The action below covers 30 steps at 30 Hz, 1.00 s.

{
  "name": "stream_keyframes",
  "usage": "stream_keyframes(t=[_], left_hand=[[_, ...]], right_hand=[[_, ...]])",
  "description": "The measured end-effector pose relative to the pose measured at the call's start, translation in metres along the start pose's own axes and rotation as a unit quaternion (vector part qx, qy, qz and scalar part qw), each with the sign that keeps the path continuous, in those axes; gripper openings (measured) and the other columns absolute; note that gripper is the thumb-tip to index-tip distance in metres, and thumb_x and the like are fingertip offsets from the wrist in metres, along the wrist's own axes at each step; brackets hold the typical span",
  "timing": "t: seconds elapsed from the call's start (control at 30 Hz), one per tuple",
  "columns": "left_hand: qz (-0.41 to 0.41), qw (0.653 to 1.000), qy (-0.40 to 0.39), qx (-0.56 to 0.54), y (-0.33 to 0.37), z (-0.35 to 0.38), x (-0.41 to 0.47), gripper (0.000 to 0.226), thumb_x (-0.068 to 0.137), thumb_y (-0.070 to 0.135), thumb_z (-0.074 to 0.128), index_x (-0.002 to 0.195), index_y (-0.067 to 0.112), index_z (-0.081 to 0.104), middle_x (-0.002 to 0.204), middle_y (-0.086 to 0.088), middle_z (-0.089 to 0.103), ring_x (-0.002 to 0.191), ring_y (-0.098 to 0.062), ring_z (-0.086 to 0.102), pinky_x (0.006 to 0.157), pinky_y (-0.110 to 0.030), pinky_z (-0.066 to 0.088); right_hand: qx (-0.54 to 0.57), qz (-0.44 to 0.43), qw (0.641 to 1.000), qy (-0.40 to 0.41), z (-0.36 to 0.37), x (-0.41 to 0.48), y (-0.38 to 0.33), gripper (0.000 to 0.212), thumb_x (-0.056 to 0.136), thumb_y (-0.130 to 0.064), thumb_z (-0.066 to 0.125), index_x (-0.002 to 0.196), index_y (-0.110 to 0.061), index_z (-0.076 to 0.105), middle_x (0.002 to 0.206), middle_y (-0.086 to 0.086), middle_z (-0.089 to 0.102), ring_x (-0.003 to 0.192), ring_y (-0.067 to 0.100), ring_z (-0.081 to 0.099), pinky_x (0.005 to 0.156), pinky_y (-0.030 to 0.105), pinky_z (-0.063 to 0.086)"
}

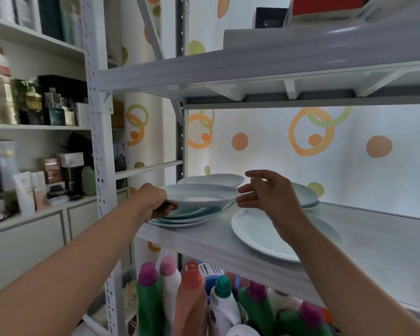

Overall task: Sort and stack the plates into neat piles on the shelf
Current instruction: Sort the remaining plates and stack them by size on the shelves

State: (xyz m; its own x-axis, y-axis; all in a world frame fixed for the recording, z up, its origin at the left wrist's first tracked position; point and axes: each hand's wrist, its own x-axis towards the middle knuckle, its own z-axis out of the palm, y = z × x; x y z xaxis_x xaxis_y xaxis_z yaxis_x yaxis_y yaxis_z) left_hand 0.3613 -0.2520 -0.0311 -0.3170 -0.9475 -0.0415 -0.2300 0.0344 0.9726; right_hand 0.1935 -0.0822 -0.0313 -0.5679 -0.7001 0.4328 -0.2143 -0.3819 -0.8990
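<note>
Between both hands [153,202], white plate [201,194].

Plastic detergent bottles with coloured caps [192,299] crowd bottom centre. Cosmetic boxes and jars [52,169] fill white left cabinet [27,238]. Orange-and-green circle wallpaper [374,127] behind.

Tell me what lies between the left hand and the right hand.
Head view: a white plate spans that gap; the left hand grips its left rim, the right hand is open beside its right rim.

Bare forearms [83,258], left hand [153,201], right hand [270,194]
</note>
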Motion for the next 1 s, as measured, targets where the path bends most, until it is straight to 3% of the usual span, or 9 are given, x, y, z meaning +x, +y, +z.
stream_keyframes(t=[0.13, 0.27, 0.33, 0.47, 0.63, 0.73, 0.83, 0.93, 1.0], left_hand=[[0.002, 1.0, -0.001, 0.024, -0.001, -0.002, 0.007, 0.031, 0.092, -0.007, 0.037, 0.122, -0.009, 0.043, 0.066, -0.019, 0.065, 0.036, -0.013, 0.057, 0.034, -0.019, 0.047], [0.0, 0.995, -0.009, 0.097, 0.0, -0.006, 0.011, 0.011, 0.091, -0.003, 0.038, 0.091, -0.003, 0.049, 0.048, -0.01, 0.063, 0.027, -0.008, 0.047, 0.033, -0.014, 0.041], [0.016, 0.986, 0.002, 0.168, -0.001, -0.01, 0.015, 0.013, 0.091, 0.003, 0.042, 0.08, 0.002, 0.048, 0.051, -0.007, 0.059, 0.031, -0.009, 0.041, 0.035, -0.014, 0.033], [0.041, 0.961, -0.006, 0.275, -0.007, -0.015, 0.019, 0.014, 0.089, 0.01, 0.045, 0.076, 0.006, 0.048, 0.06, -0.008, 0.058, 0.044, -0.013, 0.038, 0.042, -0.019, 0.029], [0.113, 0.877, 0.068, 0.462, -0.004, -0.017, 0.018, 0.023, 0.085, 0.025, 0.047, 0.073, 0.008, 0.058, 0.081, -0.009, 0.072, 0.066, -0.021, 0.06, 0.059, -0.026, 0.044], [0.186, 0.861, 0.118, 0.458, 0.005, -0.008, 0.01, 0.027, 0.085, 0.029, 0.047, 0.087, 0.01, 0.065, 0.079, -0.006, 0.071, 0.075, -0.023, 0.064, 0.062, -0.028, 0.047], [0.262, 0.87, 0.128, 0.397, 0.018, 0.014, -0.008, 0.028, 0.087, 0.032, 0.047, 0.098, 0.015, 0.067, 0.079, -0.003, 0.072, 0.081, -0.022, 0.066, 0.068, -0.031, 0.049], [0.307, 0.88, 0.1, 0.348, 0.031, 0.047, -0.031, 0.028, 0.088, 0.035, 0.045, 0.104, 0.021, 0.063, 0.089, -0.001, 0.071, 0.089, -0.021, 0.064, 0.072, -0.031, 0.046], [0.324, 0.887, 0.073, 0.321, 0.036, 0.071, -0.045, 0.028, 0.087, 0.036, 0.044, 0.103, 0.023, 0.062, 0.09, 0.0, 0.07, 0.091, -0.02, 0.061, 0.074, -0.03, 0.044]], right_hand=[[-0.01, 0.013, 1.0, -0.002, -0.002, -0.001, 0.006, 0.019, 0.093, -0.005, 0.045, 0.103, -0.008, 0.062, 0.076, 0.016, 0.068, 0.057, 0.025, 0.069, 0.06, 0.033, 0.061], [-0.018, 0.019, 1.0, 0.003, -0.005, 0.0, 0.008, 0.019, 0.093, -0.005, 0.045, 0.102, -0.007, 0.062, 0.075, 0.016, 0.068, 0.057, 0.024, 0.069, 0.059, 0.032, 0.06], [-0.02, 0.022, 1.0, 0.003, -0.006, 0.0, 0.009, 0.019, 0.093, -0.005, 0.045, 0.102, -0.007, 0.062, 0.074, 0.015, 0.068, 0.056, 0.024, 0.068, 0.06, 0.033, 0.061], [-0.022, 0.025, 0.999, 0.009, -0.008, -0.001, 0.008, 0.019, 0.093, -0.004, 0.045, 0.101, -0.007, 0.062, 0.074, 0.016, 0.068, 0.056, 0.024, 0.069, 0.058, 0.031, 0.06], [-0.035, 0.018, 0.999, 0.008, -0.015, -0.005, 0.007, 0.02, 0.092, -0.004, 0.045, 0.094, -0.011, 0.064, 0.074, 0.015, 0.068, 0.057, 0.023, 0.069, 0.06, 0.033, 0.061], [-0.044, 0.019, 0.999, 0.01, -0.021, -0.006, 0.007, 0.021, 0.092, -0.004, 0.045, 0.094, -0.011, 0.064, 0.075, 0.015, 0.069, 0.058, 0.024, 0.069, 0.063, 0.035, 0.061], [-0.052, 0.015, 0.998, 0.024, -0.03, -0.007, 0.005, 0.021, 0.092, -0.003, 0.044, 0.097, -0.009, 0.064, 0.074, 0.015, 0.068, 0.057, 0.023, 0.067, 0.063, 0.036, 0.06], [-0.083, -0.001, 0.995, 0.057, -0.046, -0.009, 0.001, 0.022, 0.089, -0.003, 0.046, 0.095, -0.01, 0.065, 0.068, 0.01, 0.067, 0.05, 0.016, 0.064, 0.047, 0.029, 0.056], [-0.17, -0.031, 0.978, 0.116, -0.065, -0.009, 0.002, 0.02, 0.087, -0.007, 0.05, 0.094, -0.013, 0.067, 0.065, 0.005, 0.067, 0.047, 0.012, 0.061, 0.043, 0.026, 0.051]])
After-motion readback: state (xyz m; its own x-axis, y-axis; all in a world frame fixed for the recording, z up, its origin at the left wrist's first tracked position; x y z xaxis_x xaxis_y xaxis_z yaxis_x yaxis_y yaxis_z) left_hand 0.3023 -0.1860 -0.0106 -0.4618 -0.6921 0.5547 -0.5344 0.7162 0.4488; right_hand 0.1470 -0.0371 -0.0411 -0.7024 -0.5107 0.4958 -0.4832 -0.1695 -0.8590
